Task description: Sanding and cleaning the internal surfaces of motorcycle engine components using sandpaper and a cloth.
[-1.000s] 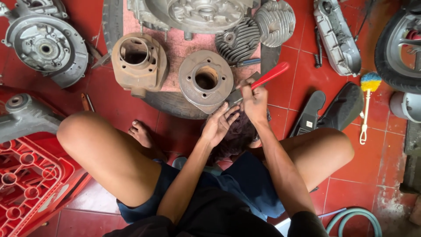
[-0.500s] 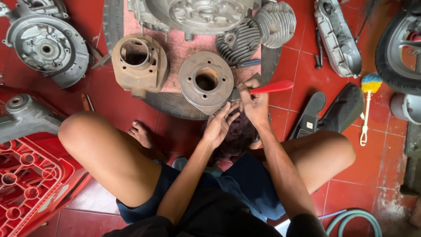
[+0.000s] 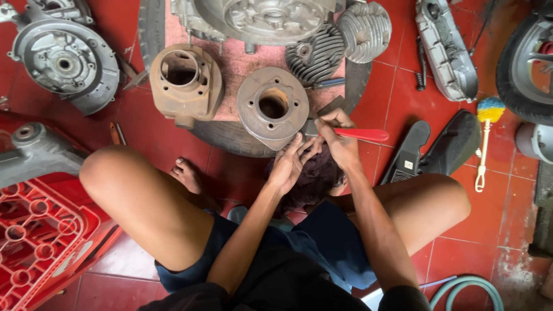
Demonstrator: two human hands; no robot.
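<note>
I sit on a red tiled floor with my knees apart. My right hand (image 3: pixel 340 141) grips a red-handled tool (image 3: pixel 364 135) whose handle points right, its tip near the edge of a round grey engine cylinder (image 3: pixel 273 107). My left hand (image 3: pixel 291 164) rests just below that cylinder, fingers spread against its near rim. Under both hands lies a dark crumpled rag (image 3: pixel 314 181). The cylinder stands on a pinkish board (image 3: pixel 242 66) over a tyre.
A rusty brown cylinder (image 3: pixel 184 83), finned cylinder heads (image 3: pixel 340 40) and a crankcase (image 3: pixel 262 20) lie further back. An engine cover (image 3: pixel 63 63) is far left, a red crate (image 3: pixel 43 236) near left. A black seat (image 3: pixel 438 151), a brush (image 3: pixel 487 135) and a wheel (image 3: pixel 527 63) are on the right.
My right hand has tilted the red-handled tool down from pointing up-right to lying almost level. Both hands stay at the grey cylinder's near edge.
</note>
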